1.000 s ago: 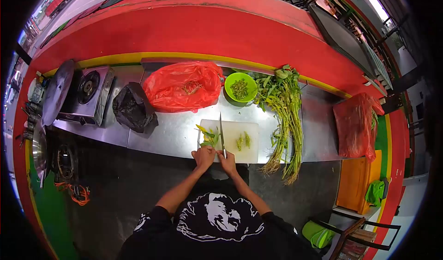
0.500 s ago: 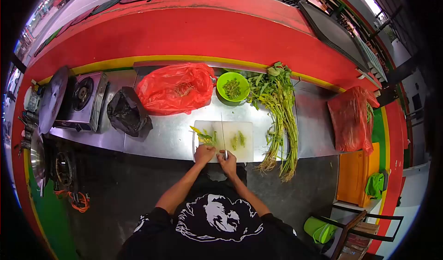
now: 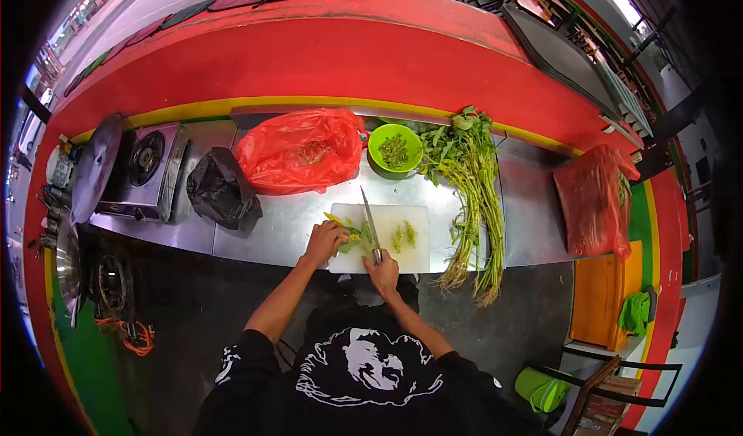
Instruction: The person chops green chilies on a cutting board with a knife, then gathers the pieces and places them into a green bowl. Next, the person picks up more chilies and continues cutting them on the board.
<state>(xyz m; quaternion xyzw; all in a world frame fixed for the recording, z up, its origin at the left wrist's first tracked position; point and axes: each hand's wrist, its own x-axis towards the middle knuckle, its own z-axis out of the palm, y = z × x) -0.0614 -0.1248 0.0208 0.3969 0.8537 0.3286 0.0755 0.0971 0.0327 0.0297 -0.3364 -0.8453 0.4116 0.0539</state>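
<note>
My right hand [image 3: 382,272] grips the handle of a kitchen knife [image 3: 370,221], its blade pointing away from me over the white cutting board [image 3: 418,259]. At the board's left edge, my left hand [image 3: 326,241] has its fingers curled onto some leafy greens [image 3: 354,235], with a yellow leaf sticking out beyond them. Part of the greens is hidden under the fingers. Right of the blade lie small piles of cut green pieces [image 3: 404,235]. A green bowl [image 3: 418,151] behind the board holds chopped green pieces.
Long rooted greens [image 3: 478,204] lie right of the board, their roots over the counter edge. An open red plastic bag [image 3: 267,157] and a black bag [image 3: 218,188] stand left, near a gas stove [image 3: 147,165]. Another red bag [image 3: 592,204] sits far right.
My left hand has moved up and left, from the near end of the greens to their left side. The knife has tilted, its tip swinging left, and stays in my right hand.
</note>
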